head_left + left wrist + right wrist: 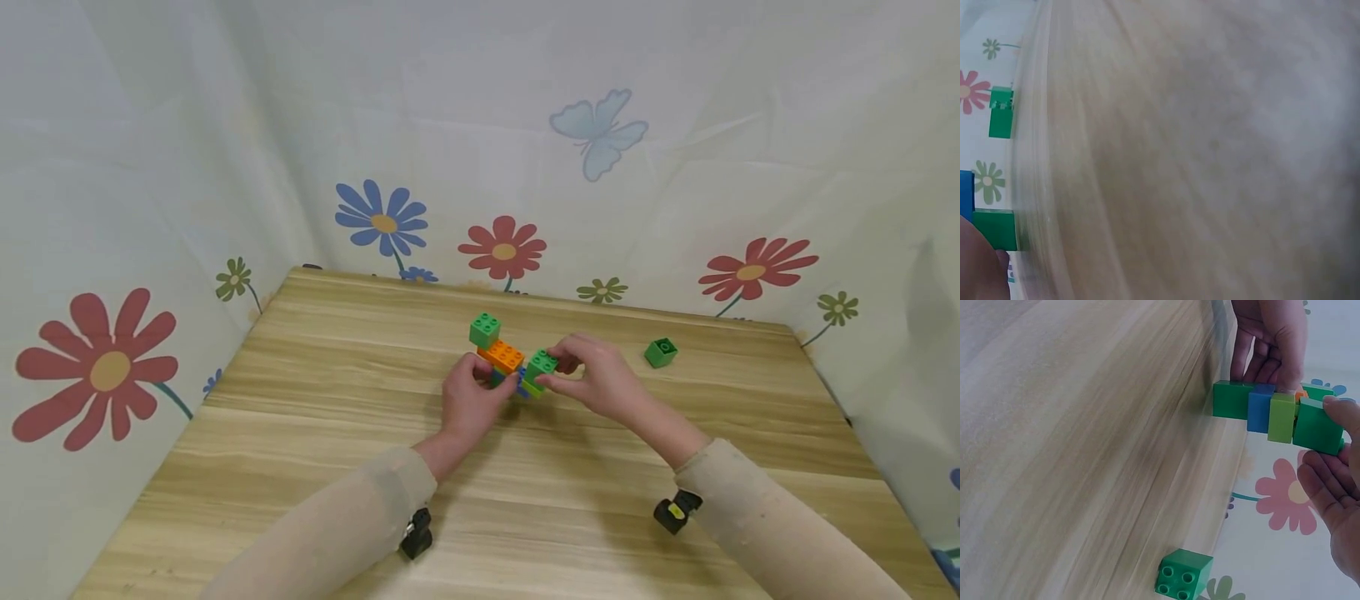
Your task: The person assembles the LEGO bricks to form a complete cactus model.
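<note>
My left hand [467,402] grips a small stack of toy building bricks above the table's middle. The stack has an orange brick [504,357] with a green brick [484,331] on its far left end. Below it, in the right wrist view, are a blue brick [1261,409], a lime brick [1281,419] and another green brick [1230,400] at the bottom. My right hand [600,379] pinches a square green brick [542,365] between thumb and fingers, against the lime brick and slightly tilted. Whether those two are fully joined I cannot tell.
A loose green brick [661,352] lies on its side to the right, with its studs [1185,577] facing the right wrist camera. The wooden table [360,333] ends at the back against a curtain [465,100] printed with flowers and a butterfly.
</note>
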Demonstrator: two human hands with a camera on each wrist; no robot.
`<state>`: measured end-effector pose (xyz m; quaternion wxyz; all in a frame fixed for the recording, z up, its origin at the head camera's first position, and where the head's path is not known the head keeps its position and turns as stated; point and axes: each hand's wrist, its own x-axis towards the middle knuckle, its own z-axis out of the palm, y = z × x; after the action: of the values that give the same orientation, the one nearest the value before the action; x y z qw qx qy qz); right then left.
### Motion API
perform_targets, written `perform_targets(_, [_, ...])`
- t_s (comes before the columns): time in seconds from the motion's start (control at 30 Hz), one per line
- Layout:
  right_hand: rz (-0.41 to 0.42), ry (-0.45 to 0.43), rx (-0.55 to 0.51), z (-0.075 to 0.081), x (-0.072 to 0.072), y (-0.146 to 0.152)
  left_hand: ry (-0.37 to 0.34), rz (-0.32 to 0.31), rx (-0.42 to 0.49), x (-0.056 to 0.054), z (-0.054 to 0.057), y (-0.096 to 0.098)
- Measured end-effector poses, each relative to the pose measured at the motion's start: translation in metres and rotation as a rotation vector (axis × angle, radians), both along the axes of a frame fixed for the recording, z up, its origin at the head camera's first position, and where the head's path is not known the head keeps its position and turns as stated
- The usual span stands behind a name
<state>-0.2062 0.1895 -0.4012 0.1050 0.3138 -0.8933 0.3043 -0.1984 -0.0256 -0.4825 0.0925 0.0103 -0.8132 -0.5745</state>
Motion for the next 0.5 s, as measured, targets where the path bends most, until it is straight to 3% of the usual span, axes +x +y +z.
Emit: perform_targets(0.5, [0.012,0.028,0.074,0.0055,0.0009,0.0,-0.013,0.008,-0.011,0.0011,0.0042,0.0009])
